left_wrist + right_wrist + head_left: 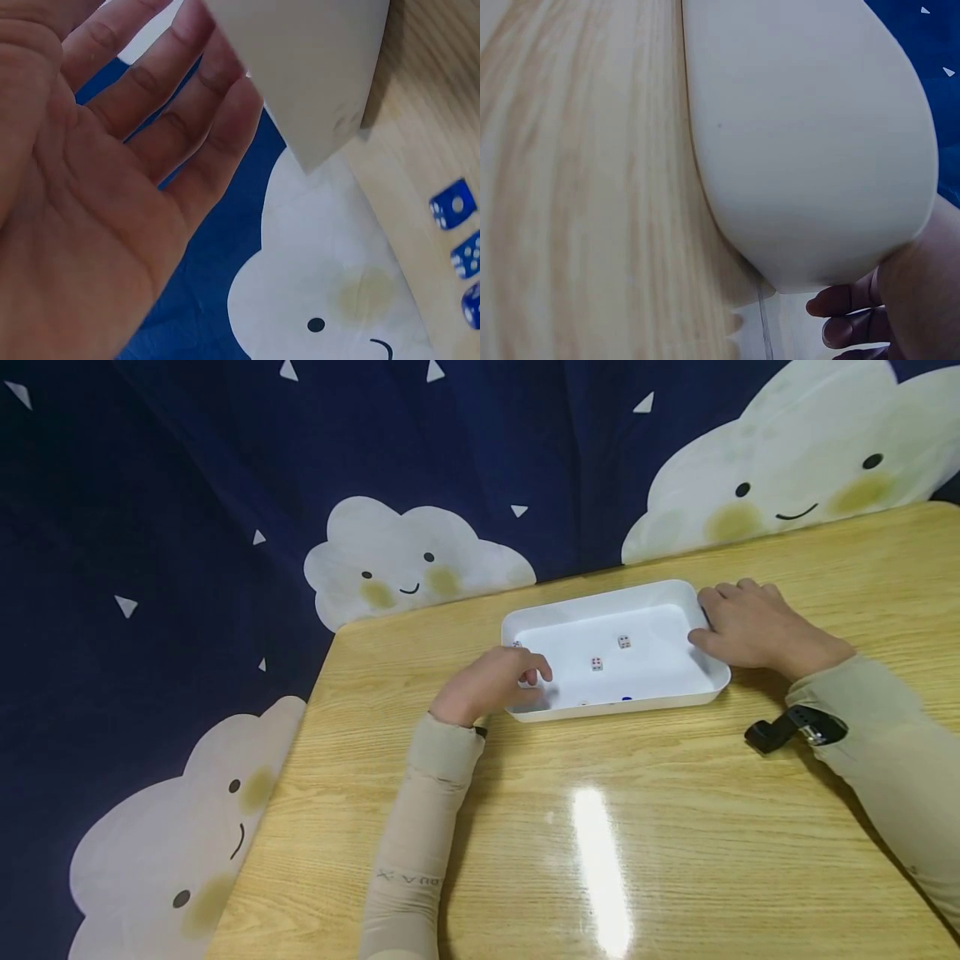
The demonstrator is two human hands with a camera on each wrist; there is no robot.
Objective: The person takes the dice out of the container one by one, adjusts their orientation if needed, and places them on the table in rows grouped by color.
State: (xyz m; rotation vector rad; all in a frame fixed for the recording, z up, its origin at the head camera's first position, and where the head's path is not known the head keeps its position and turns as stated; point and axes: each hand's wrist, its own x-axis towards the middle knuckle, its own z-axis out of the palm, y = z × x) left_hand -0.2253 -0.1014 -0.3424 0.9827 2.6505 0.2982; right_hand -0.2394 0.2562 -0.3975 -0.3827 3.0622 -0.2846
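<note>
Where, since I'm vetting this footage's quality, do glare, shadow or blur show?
Head view: a glare streak on the wooden table, shadow beside the left sleeve; left wrist view: the left hand is dim, the blue dice slightly soft; right wrist view: blurred table grain, shadow where the white tray meets the table.

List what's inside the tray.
The tray holds two white dice, a small piece by its left wall, and a blue piece and a reddish speck barely showing over the near wall, which hides the rest. The left hand also hides some floor.
</note>
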